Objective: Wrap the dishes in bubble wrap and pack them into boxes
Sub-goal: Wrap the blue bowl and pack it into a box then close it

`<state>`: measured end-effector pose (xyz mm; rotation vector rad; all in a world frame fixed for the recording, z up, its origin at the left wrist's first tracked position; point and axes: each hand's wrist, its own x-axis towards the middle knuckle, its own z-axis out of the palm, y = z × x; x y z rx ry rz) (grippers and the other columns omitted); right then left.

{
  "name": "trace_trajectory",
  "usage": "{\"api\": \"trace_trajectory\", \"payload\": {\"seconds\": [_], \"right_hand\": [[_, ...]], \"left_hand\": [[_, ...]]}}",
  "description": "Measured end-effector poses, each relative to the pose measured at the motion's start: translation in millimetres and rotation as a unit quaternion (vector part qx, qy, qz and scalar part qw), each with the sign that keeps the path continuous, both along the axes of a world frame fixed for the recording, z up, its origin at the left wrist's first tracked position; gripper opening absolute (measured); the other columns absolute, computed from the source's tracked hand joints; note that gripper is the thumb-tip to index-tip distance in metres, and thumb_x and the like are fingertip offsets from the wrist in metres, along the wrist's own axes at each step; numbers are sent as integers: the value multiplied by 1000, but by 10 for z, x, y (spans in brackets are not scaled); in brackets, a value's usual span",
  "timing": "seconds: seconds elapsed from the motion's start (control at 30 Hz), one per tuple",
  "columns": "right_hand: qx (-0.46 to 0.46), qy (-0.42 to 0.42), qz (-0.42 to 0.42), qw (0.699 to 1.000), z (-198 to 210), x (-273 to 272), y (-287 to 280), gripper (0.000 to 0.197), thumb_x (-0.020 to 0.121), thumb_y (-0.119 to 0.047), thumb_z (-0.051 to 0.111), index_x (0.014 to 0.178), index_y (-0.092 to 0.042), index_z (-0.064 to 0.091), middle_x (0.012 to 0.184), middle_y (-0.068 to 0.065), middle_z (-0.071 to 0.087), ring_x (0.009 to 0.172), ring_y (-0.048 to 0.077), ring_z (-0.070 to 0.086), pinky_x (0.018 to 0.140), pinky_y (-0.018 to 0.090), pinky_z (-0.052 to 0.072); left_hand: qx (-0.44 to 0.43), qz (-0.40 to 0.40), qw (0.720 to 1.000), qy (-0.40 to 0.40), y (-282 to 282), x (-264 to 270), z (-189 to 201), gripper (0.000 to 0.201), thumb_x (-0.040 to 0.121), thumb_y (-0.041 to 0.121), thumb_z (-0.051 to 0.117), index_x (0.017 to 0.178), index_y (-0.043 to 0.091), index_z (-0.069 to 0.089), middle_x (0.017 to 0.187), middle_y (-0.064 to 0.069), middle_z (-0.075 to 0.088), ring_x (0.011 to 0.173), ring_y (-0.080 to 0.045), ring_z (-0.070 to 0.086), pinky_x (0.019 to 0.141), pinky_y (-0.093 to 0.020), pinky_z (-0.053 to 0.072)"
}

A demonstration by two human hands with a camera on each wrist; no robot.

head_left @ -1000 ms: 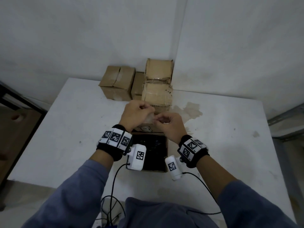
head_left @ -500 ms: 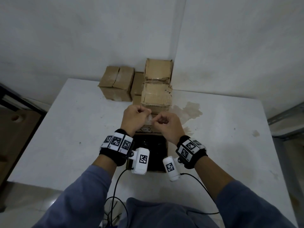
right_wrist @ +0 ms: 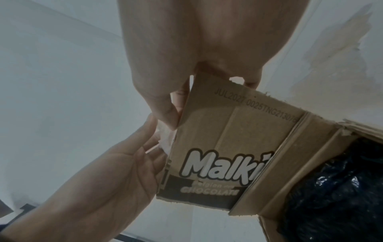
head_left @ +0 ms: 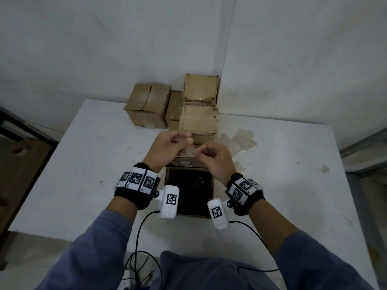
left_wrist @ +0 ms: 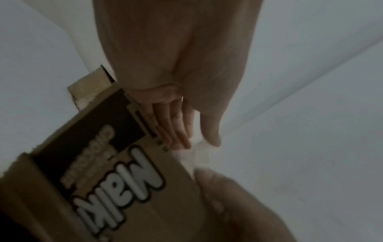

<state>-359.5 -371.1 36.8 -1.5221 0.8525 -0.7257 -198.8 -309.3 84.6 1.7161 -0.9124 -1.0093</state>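
Note:
An open cardboard box (head_left: 213,185) stands on the white table just in front of me, with dark shiny wrapped contents (head_left: 188,191) inside. Its printed far flap (head_left: 186,164) stands up; the same flap (right_wrist: 238,131) fills the right wrist view. Above that flap both hands are curled, knuckles up. My left hand (head_left: 186,141) and right hand (head_left: 199,152) pinch a small clear strip of tape (head_left: 189,150) between them. The strip (right_wrist: 165,140) shows whitish and crumpled beside the flap's edge, and the left wrist view shows it (left_wrist: 199,152) under my left thumb. No dishes are visible.
Several closed cardboard boxes sit at the back by the wall: a low one (head_left: 146,107) and a stack of two (head_left: 200,114). A brown stain (head_left: 238,139) marks the table (head_left: 83,174) right of them. Cables (head_left: 142,258) hang over the near edge.
Both hands stay over the far flap. My left hand has shifted slightly up and left, so the strip between the hands shows a little more.

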Motion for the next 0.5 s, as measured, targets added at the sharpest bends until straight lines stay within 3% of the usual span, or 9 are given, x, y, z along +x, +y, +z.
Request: {"api": "trace_trajectory", "payload": {"seconds": [0.1, 0.17, 0.3, 0.37, 0.43, 0.5], "right_hand": [[11, 3, 1, 1000, 15, 11, 0, 7, 81, -3, 74, 76, -8, 74, 74, -1, 72, 70, 9, 65, 70, 18, 49], [16, 3, 3, 1000, 34, 21, 2, 8, 80, -2, 74, 76, -8, 74, 74, 0, 72, 71, 8, 66, 72, 17, 49], [43, -5, 0, 999, 49, 16, 0, 13, 81, 1, 71, 75, -10, 73, 75, 0, 73, 73, 9, 67, 74, 17, 49], [52, -12, -1, 999, 59, 17, 5, 14, 81, 2, 71, 75, -11, 73, 75, -1, 73, 73, 8, 66, 74, 15, 48], [60, -12, -2, 998, 64, 21, 3, 6, 80, -1, 73, 77, -6, 74, 77, 5, 73, 74, 10, 66, 74, 17, 49], [59, -13, -5, 998, 64, 18, -4, 2, 80, -2, 74, 78, -2, 75, 77, 7, 73, 74, 11, 66, 75, 19, 50]], "left_hand": [[-54, 28, 998, -34, 71, -26, -49, 19, 88, 18, 74, 106, 16, 70, 81, -1, 71, 74, -14, 67, 72, -30, 56], [-65, 28, 997, -43, 96, -71, -59, 15, 90, 15, 70, 105, 15, 70, 86, -6, 70, 79, -14, 65, 74, -32, 54], [-41, 25, 996, 79, 75, -58, 68, 25, 105, 24, 43, 114, 17, 66, 98, -13, 74, 87, -23, 69, 81, -35, 54], [-23, -10, 997, 69, 71, 17, 77, 21, 100, 26, 56, 119, 20, 63, 99, -9, 74, 91, -22, 70, 80, -31, 55], [-2, -97, 995, -25, 96, 53, 2, 44, 82, 22, 79, 122, 25, 61, 94, -4, 74, 90, -17, 71, 81, -29, 56], [-7, -119, 990, -72, 102, 50, -70, 52, 73, 15, 86, 119, 23, 63, 85, -3, 75, 83, -17, 72, 81, -31, 57]]}}
